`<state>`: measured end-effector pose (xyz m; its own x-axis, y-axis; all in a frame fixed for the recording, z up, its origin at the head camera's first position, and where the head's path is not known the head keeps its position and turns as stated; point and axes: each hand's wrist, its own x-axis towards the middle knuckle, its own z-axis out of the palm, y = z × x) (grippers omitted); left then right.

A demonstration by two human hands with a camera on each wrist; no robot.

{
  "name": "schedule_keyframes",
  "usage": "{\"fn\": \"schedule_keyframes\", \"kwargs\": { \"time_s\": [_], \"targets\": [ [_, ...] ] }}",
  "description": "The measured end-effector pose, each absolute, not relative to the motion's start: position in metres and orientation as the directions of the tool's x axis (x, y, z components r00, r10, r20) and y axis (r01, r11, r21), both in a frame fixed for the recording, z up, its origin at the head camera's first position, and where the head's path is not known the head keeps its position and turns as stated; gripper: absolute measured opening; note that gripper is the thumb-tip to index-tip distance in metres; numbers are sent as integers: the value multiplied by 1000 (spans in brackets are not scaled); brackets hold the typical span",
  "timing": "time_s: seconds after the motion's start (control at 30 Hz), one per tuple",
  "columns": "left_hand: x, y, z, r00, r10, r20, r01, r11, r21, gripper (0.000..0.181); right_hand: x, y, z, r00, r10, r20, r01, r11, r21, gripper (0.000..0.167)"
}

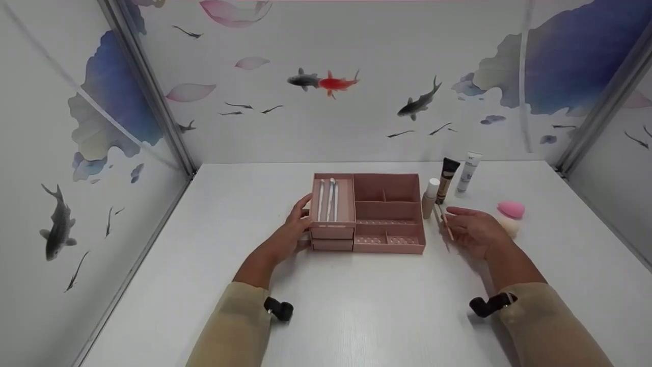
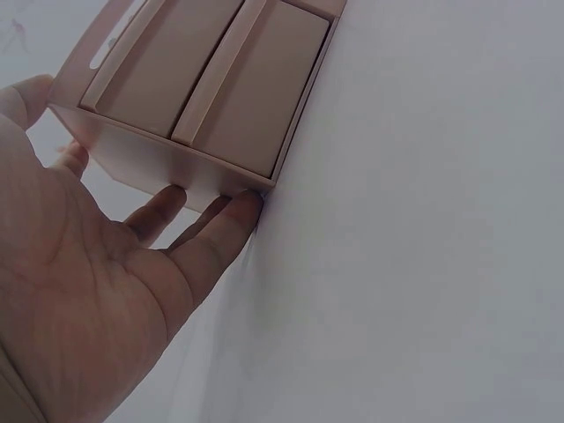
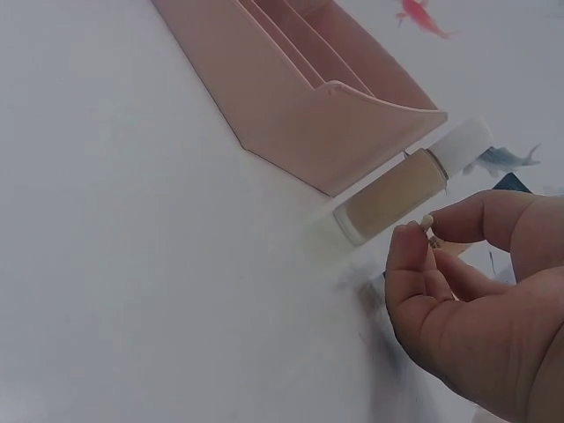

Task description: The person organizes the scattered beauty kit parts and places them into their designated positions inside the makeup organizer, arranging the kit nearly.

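Note:
A pink desktop organizer (image 1: 389,213) stands in the middle of the table, with open compartments on its right and two drawers at its lower left. My left hand (image 1: 294,227) touches its left side; spread fingertips (image 2: 160,211) lie against that wall in the left wrist view. To the right of the organizer, my right hand (image 1: 476,229) pinches a thin, pale-handled makeup brush (image 1: 446,224) between thumb and fingers. Only the small rounded handle end (image 3: 427,222) shows clearly in the right wrist view. A foundation bottle (image 3: 397,196) with a white cap stands between that hand and the organizer.
Several slim white sticks (image 1: 331,200) lie in the organizer's upper left tray. Behind my right hand stand a black-and-tan tube (image 1: 446,181) and a white tube (image 1: 468,172). A pink sponge (image 1: 511,209) and a cream sponge (image 1: 511,227) lie at the right. Printed panels (image 1: 356,132) enclose the table.

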<state>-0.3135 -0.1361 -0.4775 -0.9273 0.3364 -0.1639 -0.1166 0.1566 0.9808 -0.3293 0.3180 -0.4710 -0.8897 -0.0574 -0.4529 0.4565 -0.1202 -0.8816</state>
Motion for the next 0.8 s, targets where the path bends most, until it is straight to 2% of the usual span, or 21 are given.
{"fn": "schedule_keyframes", "kwargs": {
  "time_s": [0.5, 0.67, 0.73, 0.8],
  "targets": [
    [-317, -138, -478, -923, 350, -160, -109, 161, 981, 63, -327, 311, -458, -900, -36, -434, 435, -67, -898, 67],
    [-318, -137, -479, -925, 339, -170, -123, 156, 980, 63, -325, 310, -453, -909, -47, -414, 416, -143, -898, 69],
    [-318, -137, -478, -926, 334, -176, -132, 152, 980, 63, -323, 309, -450, -911, -57, -409, 413, -173, -894, 62],
    [-318, -137, -478, -927, 330, -179, -133, 158, 978, 63, -323, 309, -449, -913, -56, -405, 408, -175, -896, 47]
  ]
}}
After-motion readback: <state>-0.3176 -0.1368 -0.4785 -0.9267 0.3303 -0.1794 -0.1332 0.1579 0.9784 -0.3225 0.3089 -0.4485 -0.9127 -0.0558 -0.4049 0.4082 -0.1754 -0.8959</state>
